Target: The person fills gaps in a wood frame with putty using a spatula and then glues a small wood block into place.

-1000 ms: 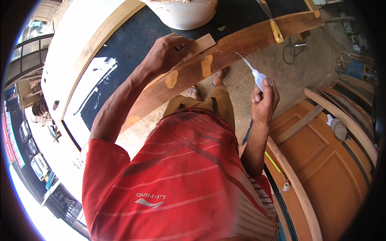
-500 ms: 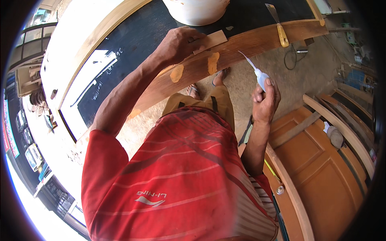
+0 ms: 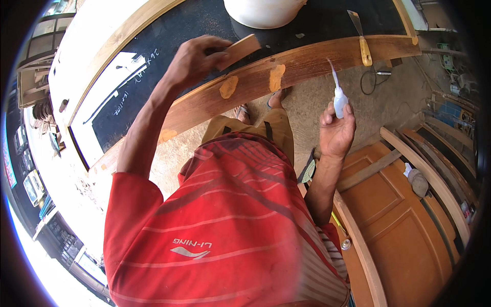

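Pinched between the thumb and fingers of my left hand [image 3: 197, 57] is a small flat piece of wood [image 3: 241, 52]. It is held tilted just above the wooden edge rail [image 3: 250, 71] of a dark glossy panel [image 3: 179, 43]. Orange-brown filler patches [image 3: 276, 78] mark the rail's side. My right hand [image 3: 337, 130] is closed round a small white squeeze bottle [image 3: 340, 104] with a long thin nozzle, which points upward, out in front of the rail and apart from it.
A white bucket [image 3: 263, 14] stands on the panel at the far side. A putty knife [image 3: 364, 48] with a yellow handle lies across the rail to the right. Brown panelled doors [image 3: 404, 220] and timber lengths [image 3: 424, 176] are at the lower right.
My left hand has lifted the piece of wood off the rail and drawn it leftward, tilting it. The bottle in my right hand has turned more upright.
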Tool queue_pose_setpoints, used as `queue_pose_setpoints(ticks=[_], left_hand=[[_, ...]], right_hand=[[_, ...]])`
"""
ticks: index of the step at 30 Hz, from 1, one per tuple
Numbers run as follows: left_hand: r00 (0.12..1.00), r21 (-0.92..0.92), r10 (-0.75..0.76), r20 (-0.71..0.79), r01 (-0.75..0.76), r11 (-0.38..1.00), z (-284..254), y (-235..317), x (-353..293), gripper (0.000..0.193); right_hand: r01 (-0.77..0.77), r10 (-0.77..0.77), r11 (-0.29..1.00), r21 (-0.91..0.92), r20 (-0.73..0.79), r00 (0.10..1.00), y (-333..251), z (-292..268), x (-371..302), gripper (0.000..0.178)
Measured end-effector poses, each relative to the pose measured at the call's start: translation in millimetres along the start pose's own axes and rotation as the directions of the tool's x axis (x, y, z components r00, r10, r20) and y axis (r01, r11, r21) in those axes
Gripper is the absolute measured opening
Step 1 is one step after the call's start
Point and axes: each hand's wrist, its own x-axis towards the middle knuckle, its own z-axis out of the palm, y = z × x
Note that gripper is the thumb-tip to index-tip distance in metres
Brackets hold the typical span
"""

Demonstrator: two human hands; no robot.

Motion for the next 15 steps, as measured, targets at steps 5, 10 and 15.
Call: queue_pose_setpoints(ticks=[5,10,15], left_hand=[[0.914,-0.072,-0.145,-0.379,0.128,0.989,-30,-33,-87,0.025],[0.706,-0.377,-0.286,-0.648,0.029,0.926,8,-72,-153,0.021],[0.531,-0.417,-0.34,-0.776,-0.028,0.909,44,-85,-166,0.021]], right_hand=[[0.111,-0.102,0.992,-0.055,0.144,0.984,3,9,15,0.035],[0.24,-0.18,0.939,-0.248,0.242,0.953,-10,44,36,0.029],[0.4,-0.229,0.766,-0.503,0.368,0.901,-24,45,85,0.025]])
